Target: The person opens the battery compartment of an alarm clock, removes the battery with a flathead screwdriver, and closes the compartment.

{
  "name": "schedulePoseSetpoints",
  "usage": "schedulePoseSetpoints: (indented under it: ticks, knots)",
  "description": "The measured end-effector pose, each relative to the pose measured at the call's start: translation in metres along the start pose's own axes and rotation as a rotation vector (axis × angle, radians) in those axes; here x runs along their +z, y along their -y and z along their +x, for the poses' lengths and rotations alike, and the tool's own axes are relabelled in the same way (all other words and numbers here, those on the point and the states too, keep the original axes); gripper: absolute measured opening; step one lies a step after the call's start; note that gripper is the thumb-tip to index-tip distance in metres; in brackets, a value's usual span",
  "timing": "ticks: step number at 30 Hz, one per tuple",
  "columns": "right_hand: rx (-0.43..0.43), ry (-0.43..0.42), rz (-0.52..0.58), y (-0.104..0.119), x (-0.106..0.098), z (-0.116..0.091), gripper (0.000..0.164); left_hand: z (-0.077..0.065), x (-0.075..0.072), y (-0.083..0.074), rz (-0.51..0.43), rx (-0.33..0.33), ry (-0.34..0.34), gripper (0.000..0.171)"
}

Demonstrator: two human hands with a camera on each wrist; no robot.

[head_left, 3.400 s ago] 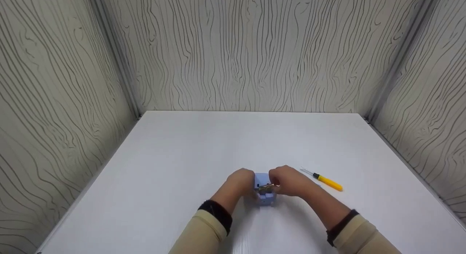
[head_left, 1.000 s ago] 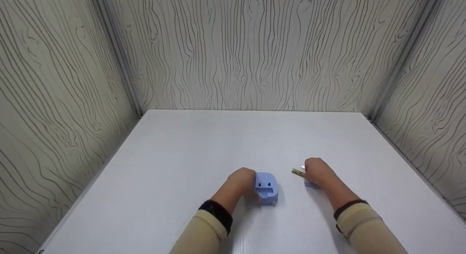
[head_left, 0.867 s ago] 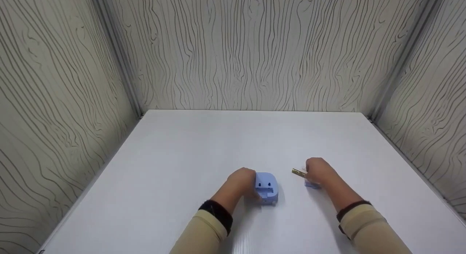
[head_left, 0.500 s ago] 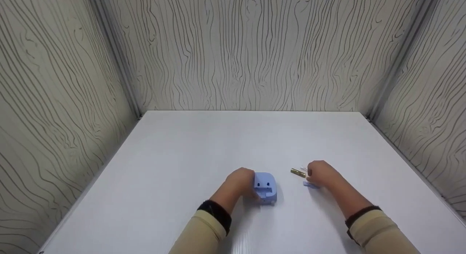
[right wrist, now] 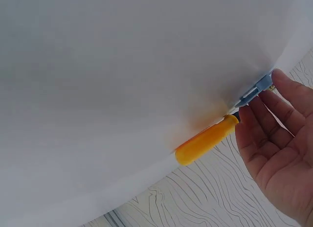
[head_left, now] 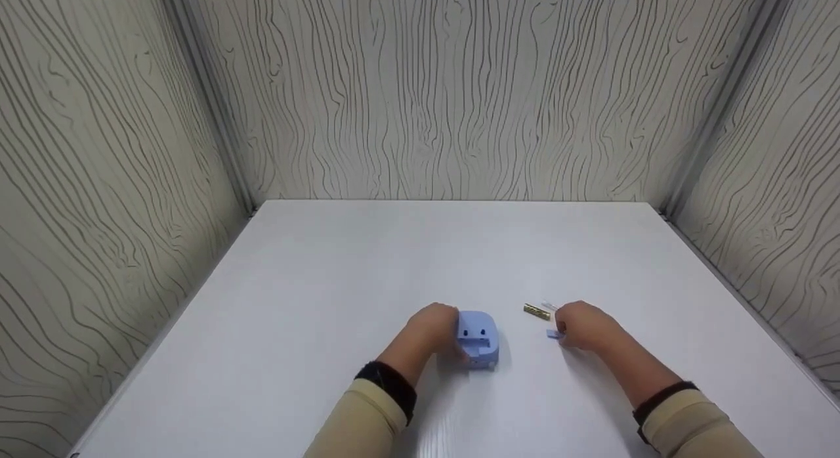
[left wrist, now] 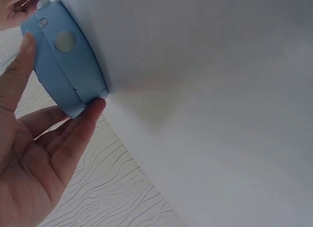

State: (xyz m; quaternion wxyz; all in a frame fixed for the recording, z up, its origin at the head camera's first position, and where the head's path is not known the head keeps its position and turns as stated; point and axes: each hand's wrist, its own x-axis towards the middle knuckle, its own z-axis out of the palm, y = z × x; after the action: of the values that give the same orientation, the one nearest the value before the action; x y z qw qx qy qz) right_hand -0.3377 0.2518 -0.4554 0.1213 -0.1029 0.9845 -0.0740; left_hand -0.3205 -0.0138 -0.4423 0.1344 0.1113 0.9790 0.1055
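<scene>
My left hand (head_left: 434, 330) grips a light-blue rounded plastic device (head_left: 487, 320) by its left side, thumb and fingers on its edges in the left wrist view. An uncovered slot, likely a battery compartment, and two dark holes show on its top. My right hand (head_left: 586, 325) pinches a small light-blue plastic cover (head_left: 553, 334) at the table, thumb at one end and fingertips at the other in the right wrist view. A gold-coloured cylindrical battery (head_left: 537, 312) lies just left of the right hand. The cover is partly hidden by fingers in the head view.
A screwdriver with a yellow handle (right wrist: 205, 141) lies beside the right hand; in the head view only its thin clear-looking shaft (head_left: 548, 305) shows. Everything rests on a white table (head_left: 367, 261) with wood-patterned panels (head_left: 420, 97) behind and at the sides.
The right hand has moved from the device to the right, let go of the battery on the table, and then shifted slightly nearer to take hold of the cover. The left hand has stayed put.
</scene>
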Motion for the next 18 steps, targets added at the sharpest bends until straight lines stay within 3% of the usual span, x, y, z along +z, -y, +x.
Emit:
schedulePoseSetpoints:
  ticks: [9, 18]
  knots:
    - [-0.057, -0.024, -0.126, 0.0022, 0.0007, 0.0022, 0.004, 0.0014, -0.0001, 0.0010, -0.006, -0.007, 0.016, 0.075]
    - [-0.119, -0.087, -0.107, 0.0046, -0.0020, 0.0003, 0.010, 0.0002, 0.0003, 0.0009, -0.015, 0.005, 0.005, 0.073]
